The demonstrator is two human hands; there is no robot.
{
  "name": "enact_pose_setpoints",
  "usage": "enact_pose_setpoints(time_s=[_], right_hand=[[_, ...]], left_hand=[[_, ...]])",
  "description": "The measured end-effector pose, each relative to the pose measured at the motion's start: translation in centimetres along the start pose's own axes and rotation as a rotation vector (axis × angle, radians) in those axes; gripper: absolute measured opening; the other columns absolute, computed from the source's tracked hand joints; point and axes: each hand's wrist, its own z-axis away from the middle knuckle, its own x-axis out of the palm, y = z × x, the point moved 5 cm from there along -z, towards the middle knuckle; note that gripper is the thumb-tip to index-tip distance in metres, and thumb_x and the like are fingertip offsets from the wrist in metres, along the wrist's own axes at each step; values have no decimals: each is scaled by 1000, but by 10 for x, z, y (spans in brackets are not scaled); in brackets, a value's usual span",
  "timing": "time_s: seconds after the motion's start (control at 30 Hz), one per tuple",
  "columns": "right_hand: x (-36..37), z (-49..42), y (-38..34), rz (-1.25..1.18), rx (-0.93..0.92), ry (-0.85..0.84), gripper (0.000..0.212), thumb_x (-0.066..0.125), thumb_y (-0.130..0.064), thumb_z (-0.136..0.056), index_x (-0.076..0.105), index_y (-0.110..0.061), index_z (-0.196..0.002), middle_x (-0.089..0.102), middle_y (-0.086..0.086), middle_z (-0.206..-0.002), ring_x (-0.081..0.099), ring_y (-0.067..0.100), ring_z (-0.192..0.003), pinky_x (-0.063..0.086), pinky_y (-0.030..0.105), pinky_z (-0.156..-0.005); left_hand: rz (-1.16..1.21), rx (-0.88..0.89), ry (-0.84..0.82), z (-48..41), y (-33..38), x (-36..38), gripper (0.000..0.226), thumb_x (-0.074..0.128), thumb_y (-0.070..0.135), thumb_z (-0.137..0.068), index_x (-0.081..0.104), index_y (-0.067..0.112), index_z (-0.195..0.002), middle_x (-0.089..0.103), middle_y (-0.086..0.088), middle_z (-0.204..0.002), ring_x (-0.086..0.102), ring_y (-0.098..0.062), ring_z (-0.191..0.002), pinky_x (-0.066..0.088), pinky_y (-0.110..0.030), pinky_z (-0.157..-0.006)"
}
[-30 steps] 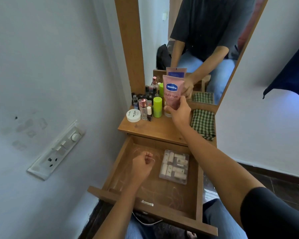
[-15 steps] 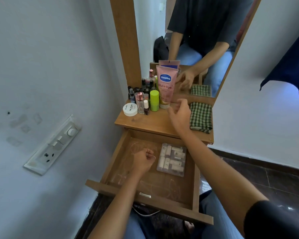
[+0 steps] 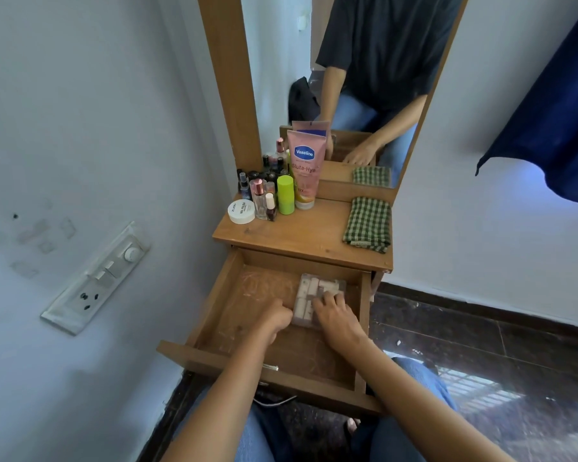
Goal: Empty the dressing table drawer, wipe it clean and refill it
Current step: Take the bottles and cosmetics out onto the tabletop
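In the drawer (image 3: 221,356), left hand (image 3: 274,320) fingers balled against the plastic box (image 3: 317,290); right hand (image 3: 339,323) fingers draped over it, grip unclear.

drawer (image 3: 244,295) pulled open, clear case (image 3: 311,291) flat inside (rt side)

Home dressing corner — private room, not a shop.
Beyond the fingers (image 3: 327,300), a wooden table top (image 3: 301,235) holds cosmetic bottles (image 3: 264,195) and a Vaseline tube (image 3: 306,168) under a tall mirror (image 3: 364,78); left of the fingers, a switchboard (image 3: 97,278) on a painted wall (image 3: 64,111).
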Motion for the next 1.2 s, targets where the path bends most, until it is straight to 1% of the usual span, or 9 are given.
enact_pose_setpoints(time_s=[0.2, 0.3, 0.37, 0.43, 0.53, 0.7, 0.8, 0.9, 1.2], right_hand=[[1, 4, 1, -28, -27, 82, 54, 43, -2, -94, 26, -12, -144, 30, 18, -145, 29, 38, -133, 40, 43, -104], [0, 7, 0, -53, -54, 111, 55, 41, 0, -93, 25, -12, -144, 28, 15, -146, 29, 36, -133, 38, 45, -104], [-1, 8, 0, -75, -74, 141, 52, 40, -2, -93, 28, -13, -142, 30, 13, -144, 30, 34, -131, 37, 44, -104], [-4, 10, -2, -87, -110, 179, 46, 38, -7, -95, 32, -14, -141, 35, 10, -142, 33, 31, -130, 36, 43, -104], [-14, 12, -3, -130, -200, 248, 43, 41, -14, -96, 40, -12, -138, 44, 9, -140, 41, 30, -128, 38, 44, -105], [-44, 27, -1, -339, -369, 544, 34, 59, -21, -89, 60, -10, -121, 61, 5, -123, 56, 24, -114, 48, 39, -96], [-63, 41, -13, -348, -481, 689, 34, 59, -24, -91, 62, -8, -121, 62, 6, -124, 56, 22, -116, 44, 34, -100], [-77, 43, -21, -291, -553, 777, 34, 53, -27, -94, 63, -7, -120, 63, 8, -124, 55, 23, -116, 42, 32, -98], [-88, -10, 4, -301, -359, 621, 37, 48, -27, -92, 64, -9, -121, 64, 8, -124, 58, 25, -117, 46, 41, -100]], left_hand=[[69, -57, 21, -26, -13, 8, 52, 46, 10, -81, 44, 4, -133, 50, -20, -132, 55, -35, -114, 52, -48, -91], [100, -44, 37, 3, 5, 0, 44, 52, 12, -82, 49, 0, -125, 58, -19, -121, 60, -29, -100, 55, -34, -76], [139, -26, 7, 16, 13, 0, 38, 61, 21, -85, 58, 2, -117, 64, -15, -110, 58, -23, -88, 46, -25, -65], [257, -52, -55, 27, 19, 1, 29, 66, 28, -85, 64, 9, -108, 66, -9, -106, 59, -20, -92, 46, -26, -69], [586, -138, -167, 50, 33, 0, 11, 65, 17, -88, 66, 8, -93, 67, -9, -92, 63, -17, -83, 55, -21, -59], [687, -44, -190, 94, 56, -41, 13, 61, 3, -88, 63, -4, -99, 68, -15, -84, 66, -21, -75, 59, -27, -66], [703, 14, -201, 119, 60, -68, 12, 63, 4, -87, 64, -3, -97, 71, -14, -81, 69, -22, -74, 60, -29, -71], [729, 74, -180, 129, 65, -83, 12, 64, 5, -87, 63, -1, -97, 72, -12, -78, 70, -19, -72, 59, -27, -64], [821, 116, -38, 83, 100, -74, 10, 57, 10, -93, 62, 2, -98, 67, -12, -90, 66, -18, -77, 58, -23, -63]])
